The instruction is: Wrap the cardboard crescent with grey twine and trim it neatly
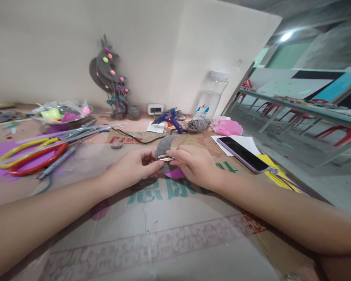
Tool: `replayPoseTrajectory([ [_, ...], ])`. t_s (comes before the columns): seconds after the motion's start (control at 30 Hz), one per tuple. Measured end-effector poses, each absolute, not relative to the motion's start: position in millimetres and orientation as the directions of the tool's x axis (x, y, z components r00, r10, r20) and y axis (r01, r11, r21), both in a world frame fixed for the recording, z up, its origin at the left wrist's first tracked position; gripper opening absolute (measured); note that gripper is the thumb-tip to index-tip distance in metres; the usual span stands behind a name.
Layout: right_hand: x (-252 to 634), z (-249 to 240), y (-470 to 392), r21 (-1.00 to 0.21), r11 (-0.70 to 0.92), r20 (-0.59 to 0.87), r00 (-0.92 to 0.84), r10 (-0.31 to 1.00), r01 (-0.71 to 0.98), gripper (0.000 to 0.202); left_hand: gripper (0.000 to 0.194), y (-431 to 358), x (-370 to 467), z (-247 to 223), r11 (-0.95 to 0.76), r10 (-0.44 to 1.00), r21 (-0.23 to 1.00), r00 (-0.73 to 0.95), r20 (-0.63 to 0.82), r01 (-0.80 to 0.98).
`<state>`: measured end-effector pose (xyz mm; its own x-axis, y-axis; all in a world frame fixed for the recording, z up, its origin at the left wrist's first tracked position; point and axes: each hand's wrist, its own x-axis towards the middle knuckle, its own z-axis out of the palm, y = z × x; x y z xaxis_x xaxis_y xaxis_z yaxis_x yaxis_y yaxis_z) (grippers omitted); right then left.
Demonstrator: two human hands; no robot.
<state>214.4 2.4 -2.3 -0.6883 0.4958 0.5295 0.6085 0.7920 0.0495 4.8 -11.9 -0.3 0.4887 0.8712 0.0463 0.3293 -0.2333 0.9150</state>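
A grey yarn-wrapped crescent point(164, 146) is held upright above the cardboard-covered table. My left hand point(134, 164) pinches its left edge, thumb and fingers closed on it. My right hand point(194, 164) is closed on a small silvery metal tool point(165, 158), whose tip lies against the crescent; it looks like tweezers or small scissors. A purple piece point(175, 173) shows just below the crescent, between my hands.
Behind stand a blue glue gun point(170, 118), yarn ball point(198, 125), clock point(155, 109), water bottle point(210, 95) and a decorated grey crescent ornament point(109, 70). Scissors point(38, 156) and a metal bowl point(62, 121) lie left, a phone point(242, 154) right.
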Motion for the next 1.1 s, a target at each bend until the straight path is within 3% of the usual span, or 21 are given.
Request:
replayPoseTrajectory([
  [0.27,215.5,-4.4,3.4,0.020,0.804,0.557,-0.674,0.484,0.594,0.024,0.016,-10.6,4.6,-0.9,-0.230,0.866,0.922,0.499,0.047,0.312],
  [0.5,217.3,-5.6,3.7,-0.350,0.708,0.583,-0.449,0.677,0.613,0.030,0.016,-11.6,6.1,2.2,-0.212,0.878,0.938,0.475,0.060,0.273],
  [0.63,214.9,-6.1,7.6,-0.466,0.638,0.520,-0.394,0.758,0.613,0.028,0.017,-10.0,5.2,1.0,-0.235,0.876,0.933,0.474,0.083,0.271],
  [0.83,213.1,-7.9,9.6,-0.492,0.688,0.449,-0.522,0.725,0.534,0.008,0.026,-9.8,4.6,1.4,-0.291,0.879,0.908,0.459,0.130,0.301],
  [1.1,212.1,-4.6,5.6,-0.495,0.727,0.435,-0.589,0.682,0.476,0.007,0.029,-10.1,2.7,2.4,-0.306,0.885,0.899,0.443,0.147,0.313],
])
